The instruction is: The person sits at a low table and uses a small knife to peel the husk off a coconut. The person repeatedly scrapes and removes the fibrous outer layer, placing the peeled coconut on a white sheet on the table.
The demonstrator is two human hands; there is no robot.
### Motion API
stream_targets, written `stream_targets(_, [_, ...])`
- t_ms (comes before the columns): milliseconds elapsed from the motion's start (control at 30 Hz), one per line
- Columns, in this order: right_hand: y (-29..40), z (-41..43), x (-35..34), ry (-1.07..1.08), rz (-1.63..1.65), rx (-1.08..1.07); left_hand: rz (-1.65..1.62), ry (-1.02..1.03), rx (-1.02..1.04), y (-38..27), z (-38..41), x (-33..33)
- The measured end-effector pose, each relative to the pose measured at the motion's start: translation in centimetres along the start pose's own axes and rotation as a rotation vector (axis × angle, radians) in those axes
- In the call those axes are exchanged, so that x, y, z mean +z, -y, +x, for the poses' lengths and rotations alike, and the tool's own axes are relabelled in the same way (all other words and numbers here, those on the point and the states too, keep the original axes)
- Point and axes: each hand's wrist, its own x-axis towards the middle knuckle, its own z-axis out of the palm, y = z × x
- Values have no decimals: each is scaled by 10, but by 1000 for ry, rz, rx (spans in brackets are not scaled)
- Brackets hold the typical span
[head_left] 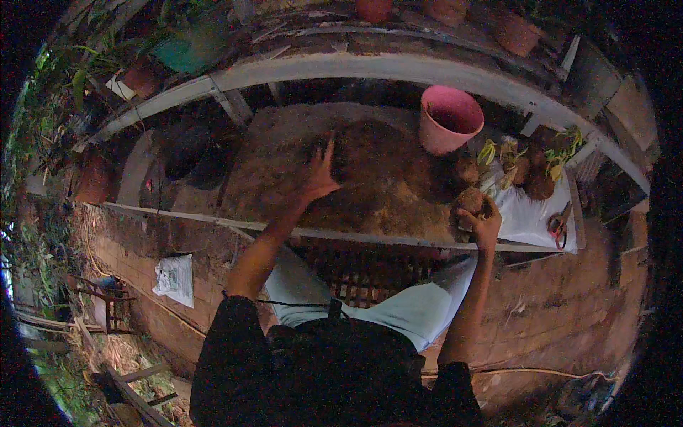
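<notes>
My left hand (322,179) is over the dark loose soil (373,171) spread on the bench. Its fingers are extended with the thumb apart, and nothing shows in it. At the soil's right side, my right hand (486,220) grips a rounded brown clump (469,201), perhaps a root ball; the dim light hides its detail. A similar brown clump (468,172) lies just beyond it. Behind the soil stands a pink plastic pot (448,136), tilted a little, its inside dark. To the right, several small leafy plants with root balls (539,179) rest on a white plastic sack (525,216).
Red-handled pruning shears (557,229) lie on the sack near the bench's front edge. A pale rail (363,66) runs along the back. A dark round container (187,149) and a terracotta pot (96,179) are at left. Another printed bag (175,280) lies on the floor.
</notes>
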Motion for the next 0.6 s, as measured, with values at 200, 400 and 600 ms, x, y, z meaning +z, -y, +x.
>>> stream_targets(200, [-22,4,-11,-65,-75,-38,94,36,366,-51,94,15])
stream_targets(400, [-14,3,0,-91,-124,-35,204,-3,384,-22,166,81])
stream_targets(600, [0,-2,2,-77,-95,17,116,-34,338,-41,146,65])
